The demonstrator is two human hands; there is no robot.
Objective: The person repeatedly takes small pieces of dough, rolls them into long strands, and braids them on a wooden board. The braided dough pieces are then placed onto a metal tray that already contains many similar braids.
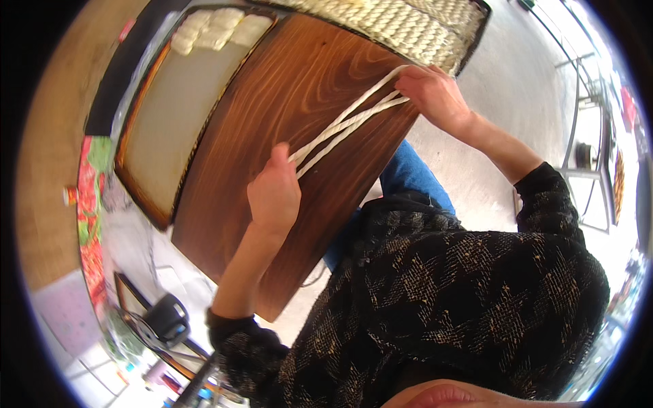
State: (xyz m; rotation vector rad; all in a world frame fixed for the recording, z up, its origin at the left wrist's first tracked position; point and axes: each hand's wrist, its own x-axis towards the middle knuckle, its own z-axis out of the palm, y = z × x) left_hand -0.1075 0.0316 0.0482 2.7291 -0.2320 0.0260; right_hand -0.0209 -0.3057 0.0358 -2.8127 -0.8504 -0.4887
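A long, pale dough rope (341,127), twisted along its length, stretches between my hands above a dark brown wooden board (245,148). It is folded into several strands that cross near the middle. My left hand (276,191) is closed around the nearer end, thumb uppermost, over the board's middle. At the board's right edge, my right hand (432,94) grips the farther end, its fingers hiding part of the strands. Just beyond the right hand is a tray of twisted dough pieces (408,28) laid in close rows.
Left of the board lies a dark-rimmed metal tray (168,122), with several plump dough pieces (217,29) at its far end. A black pan-like vessel (166,319) stands at lower left. A metal rack (586,168) is at right, over a pale floor (515,102).
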